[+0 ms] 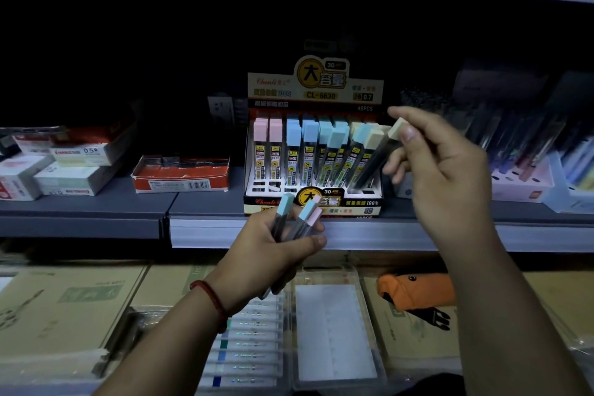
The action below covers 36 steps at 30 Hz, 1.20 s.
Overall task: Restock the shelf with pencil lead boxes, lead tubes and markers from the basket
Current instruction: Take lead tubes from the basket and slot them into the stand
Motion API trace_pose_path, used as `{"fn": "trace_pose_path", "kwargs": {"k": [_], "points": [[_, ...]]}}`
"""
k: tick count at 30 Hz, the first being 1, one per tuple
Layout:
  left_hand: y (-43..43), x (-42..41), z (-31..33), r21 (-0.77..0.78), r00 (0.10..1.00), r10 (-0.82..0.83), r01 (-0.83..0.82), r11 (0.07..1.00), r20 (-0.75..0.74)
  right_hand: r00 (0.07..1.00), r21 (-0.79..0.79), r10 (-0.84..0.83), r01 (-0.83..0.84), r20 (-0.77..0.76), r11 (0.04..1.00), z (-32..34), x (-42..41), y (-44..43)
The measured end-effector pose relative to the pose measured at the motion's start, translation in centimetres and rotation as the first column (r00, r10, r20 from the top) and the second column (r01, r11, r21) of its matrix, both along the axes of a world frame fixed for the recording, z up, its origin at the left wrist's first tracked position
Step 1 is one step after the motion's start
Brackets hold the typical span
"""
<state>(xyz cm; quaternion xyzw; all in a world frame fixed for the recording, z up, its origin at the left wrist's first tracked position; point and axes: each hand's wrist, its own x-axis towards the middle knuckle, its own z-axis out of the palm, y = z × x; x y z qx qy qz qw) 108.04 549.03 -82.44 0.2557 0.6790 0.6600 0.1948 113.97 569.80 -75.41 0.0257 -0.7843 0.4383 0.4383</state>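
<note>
Shelving in a dim stationery aisle: a grey shelf (96,202) runs left to right, its back wall lost in shadow, with a pale price rail (369,231) along its near edge. Below it lie flat brown cartons (64,305), a clear tray (334,325), a row of white markers (247,344) and an orange pouch (414,291).

At the centre of the shelf stands a yellow-and-black display box (353,202), its header card upright at the back. Lead tubes (291,151) with pink, blue and cream caps fill its far rows; those to the right lean rightward. Dark open slots show along the box's near row. To the left sit an open red box (181,182) and stacked white lead boxes (74,180), with bare grey shelf in front of them. To the right, pens stand in pale holders (520,177).

The right hand (450,164) pinches a cream-capped tube (381,161) near its cap between thumb and fingers, tilted at the display box's right end. Whether its foot sits in a slot cannot be told. The left hand (273,247), a red cord bracelet (212,299) on the wrist, grips a bundle of blue- and pink-capped tubes (299,219) just in front of the price rail.
</note>
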Motion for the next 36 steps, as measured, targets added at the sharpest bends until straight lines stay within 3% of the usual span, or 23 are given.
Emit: {"fn": "trace_pose_path", "kwargs": {"k": [7, 15, 20, 30, 36], "points": [[0.2, 0.1, -0.2, 0.027, 1.0, -0.008, 0.008, 1.0, -0.009, 0.996, 0.159, -0.059, 0.07, -0.074, 0.985, -0.1, -0.7, -0.3], [0.4, 0.2, -0.5, 0.053, 1.0, 0.011, -0.01, 0.999, -0.02, 0.989, 0.116, -0.096, 0.109, -0.111, 0.987, 0.5, -1.4, -0.5], [0.2, 0.1, -0.4, 0.063, 1.0, 0.015, -0.014, 0.998, -0.014, 0.999, 0.199, -0.029, 0.036, -0.041, 0.979, 0.6, -0.8, -0.7], [0.0, 0.0, -0.3, 0.07, 1.0, 0.007, -0.006, 0.998, -0.023, 0.993, 0.128, 0.116, -0.116, 0.007, 0.985, 1.3, 0.0, -0.1], [0.0, 0.1, -0.1, 0.066, 1.0, 0.011, -0.01, 0.998, -0.011, 0.998, 0.243, -0.046, 0.035, 0.039, 0.969, 0.5, -0.7, -0.1]]}}
